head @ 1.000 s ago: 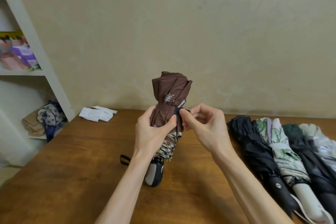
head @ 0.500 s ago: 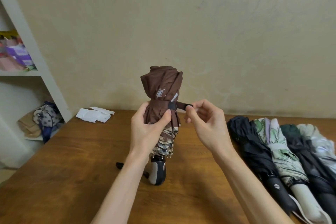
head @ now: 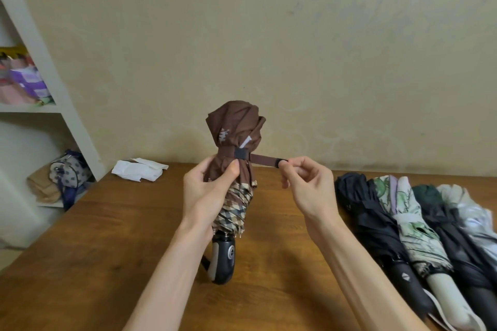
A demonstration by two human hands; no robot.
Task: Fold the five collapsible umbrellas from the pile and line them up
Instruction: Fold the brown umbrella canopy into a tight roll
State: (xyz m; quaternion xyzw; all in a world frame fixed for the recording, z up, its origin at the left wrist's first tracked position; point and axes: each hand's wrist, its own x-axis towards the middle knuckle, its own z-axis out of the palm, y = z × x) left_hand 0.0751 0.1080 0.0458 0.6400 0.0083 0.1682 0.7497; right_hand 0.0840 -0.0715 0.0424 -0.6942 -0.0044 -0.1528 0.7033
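A brown collapsible umbrella (head: pixel 234 126) with a plaid hem stands upright on its black and grey handle (head: pixel 223 260) on the wooden table (head: pixel 107 236). My left hand (head: pixel 207 193) grips its gathered canopy at the middle. My right hand (head: pixel 306 185) pinches the end of the brown closure strap (head: pixel 265 160) and holds it out taut to the right. Several folded umbrellas lie side by side at the right: a black one (head: pixel 376 223), a green floral one (head: pixel 408 220), a dark one (head: pixel 451 234) and a pale silvery one (head: pixel 476 217).
A white folded cloth (head: pixel 138 170) lies at the table's back left by the wall. A white shelf unit (head: pixel 51 83) stands at the left, with coloured items on a shelf and a patterned bag (head: pixel 70 172) below.
My right hand has pulled the strap off the canopy and out to the right until it is stretched straight. The umbrella has shifted slightly left and stands more upright.
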